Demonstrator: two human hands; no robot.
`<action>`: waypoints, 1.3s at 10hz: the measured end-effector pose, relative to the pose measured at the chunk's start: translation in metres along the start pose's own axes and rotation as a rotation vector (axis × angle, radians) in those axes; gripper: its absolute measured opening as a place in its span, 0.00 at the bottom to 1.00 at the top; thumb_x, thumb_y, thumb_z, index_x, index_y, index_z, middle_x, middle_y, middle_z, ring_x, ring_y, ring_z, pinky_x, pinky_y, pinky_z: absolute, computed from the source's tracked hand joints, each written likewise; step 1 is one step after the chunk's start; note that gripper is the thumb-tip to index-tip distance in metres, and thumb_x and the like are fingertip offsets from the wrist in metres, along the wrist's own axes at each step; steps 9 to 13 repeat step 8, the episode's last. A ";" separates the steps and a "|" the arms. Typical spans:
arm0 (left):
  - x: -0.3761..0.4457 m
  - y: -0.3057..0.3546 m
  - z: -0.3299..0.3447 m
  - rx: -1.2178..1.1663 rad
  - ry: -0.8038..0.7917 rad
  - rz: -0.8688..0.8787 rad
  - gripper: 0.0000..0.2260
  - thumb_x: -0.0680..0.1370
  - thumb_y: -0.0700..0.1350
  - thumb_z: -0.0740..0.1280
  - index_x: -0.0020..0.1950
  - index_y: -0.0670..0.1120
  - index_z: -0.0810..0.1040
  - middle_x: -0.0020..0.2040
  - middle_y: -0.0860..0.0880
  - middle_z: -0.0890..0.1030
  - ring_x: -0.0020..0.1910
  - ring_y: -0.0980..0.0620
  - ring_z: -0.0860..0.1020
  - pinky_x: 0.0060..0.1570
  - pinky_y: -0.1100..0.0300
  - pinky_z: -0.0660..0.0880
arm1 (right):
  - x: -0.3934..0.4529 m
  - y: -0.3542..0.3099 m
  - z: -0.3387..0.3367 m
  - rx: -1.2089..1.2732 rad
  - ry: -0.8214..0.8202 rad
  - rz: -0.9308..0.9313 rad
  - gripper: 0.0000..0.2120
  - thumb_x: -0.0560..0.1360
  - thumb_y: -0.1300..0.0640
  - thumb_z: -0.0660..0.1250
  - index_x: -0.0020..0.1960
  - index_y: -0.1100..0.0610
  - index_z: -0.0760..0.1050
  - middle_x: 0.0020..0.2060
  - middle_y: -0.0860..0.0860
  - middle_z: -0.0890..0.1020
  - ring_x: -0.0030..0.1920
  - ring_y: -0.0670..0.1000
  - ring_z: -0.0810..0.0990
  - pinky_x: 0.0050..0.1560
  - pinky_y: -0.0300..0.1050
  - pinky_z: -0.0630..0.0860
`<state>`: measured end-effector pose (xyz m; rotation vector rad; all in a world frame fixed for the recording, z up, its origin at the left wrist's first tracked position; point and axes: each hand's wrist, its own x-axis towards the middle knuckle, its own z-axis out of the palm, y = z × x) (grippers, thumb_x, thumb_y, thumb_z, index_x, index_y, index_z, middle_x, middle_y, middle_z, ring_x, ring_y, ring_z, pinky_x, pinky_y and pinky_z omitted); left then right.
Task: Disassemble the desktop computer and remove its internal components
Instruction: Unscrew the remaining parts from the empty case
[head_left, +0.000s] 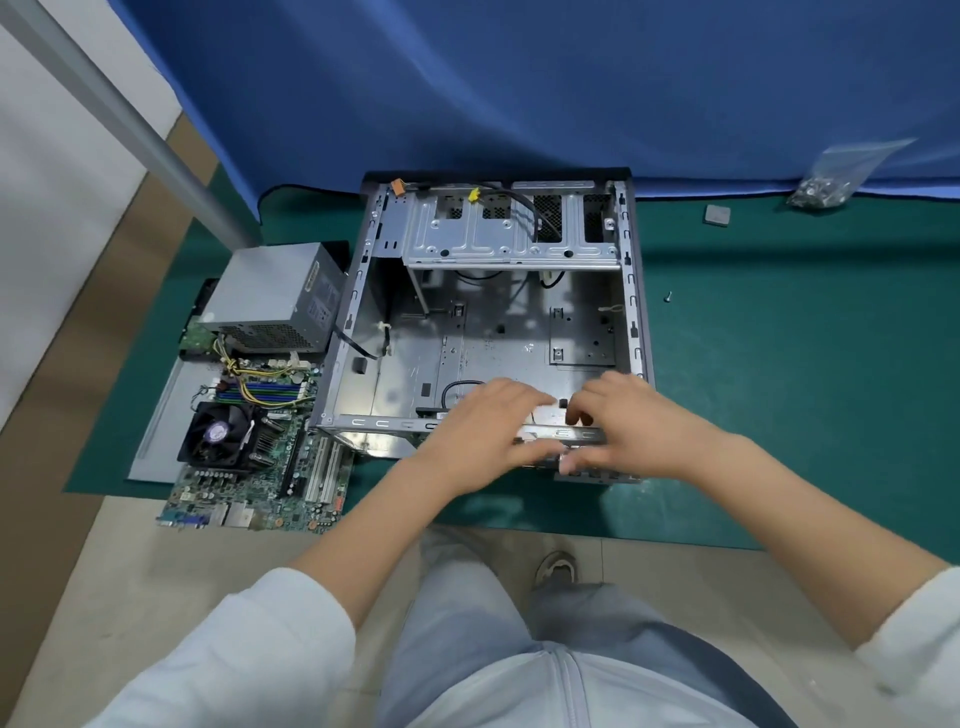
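Observation:
The open grey computer case (631, 291) lies on its side on the green mat, its motherboard bay bare except for loose cables. My left hand (480, 431) and my right hand (618, 423) both reach over the case's near rail (384, 422), fingers curled at a small silvery part just inside it. What exactly each finger holds is blurred. The removed motherboard (249, 467) with its black fan lies to the left of the case. The grey power supply (275, 299) stands behind the motherboard, its yellow and black wires trailing onto it.
The case's side panel (156, 441) lies flat under the motherboard. A loose screw (668, 296), a small grey chip (717, 214) and a plastic bag of screws (826, 187) lie on the green mat (779, 389) at the right. Blue cloth hangs behind. My foot (557, 569) is on the floor below.

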<state>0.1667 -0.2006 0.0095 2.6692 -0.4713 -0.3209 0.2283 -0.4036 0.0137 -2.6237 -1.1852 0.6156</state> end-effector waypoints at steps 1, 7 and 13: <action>-0.026 -0.029 -0.019 0.042 0.153 -0.133 0.21 0.80 0.59 0.55 0.63 0.48 0.75 0.60 0.52 0.78 0.61 0.52 0.72 0.61 0.56 0.67 | 0.007 -0.002 0.000 0.225 0.156 0.086 0.24 0.72 0.30 0.53 0.46 0.49 0.74 0.41 0.42 0.73 0.50 0.48 0.70 0.54 0.45 0.67; -0.058 -0.092 -0.028 0.394 0.007 -0.259 0.22 0.82 0.54 0.44 0.39 0.51 0.74 0.30 0.54 0.73 0.27 0.53 0.72 0.25 0.62 0.59 | 0.027 -0.036 0.015 0.103 0.153 0.371 0.19 0.80 0.49 0.51 0.35 0.52 0.70 0.34 0.47 0.77 0.39 0.48 0.75 0.32 0.43 0.67; -0.057 -0.094 -0.028 0.363 0.022 -0.266 0.21 0.82 0.53 0.46 0.36 0.51 0.72 0.27 0.54 0.69 0.26 0.53 0.71 0.24 0.62 0.57 | 0.013 -0.046 -0.007 0.412 0.281 0.338 0.13 0.80 0.50 0.58 0.44 0.52 0.78 0.41 0.43 0.79 0.48 0.44 0.74 0.47 0.41 0.71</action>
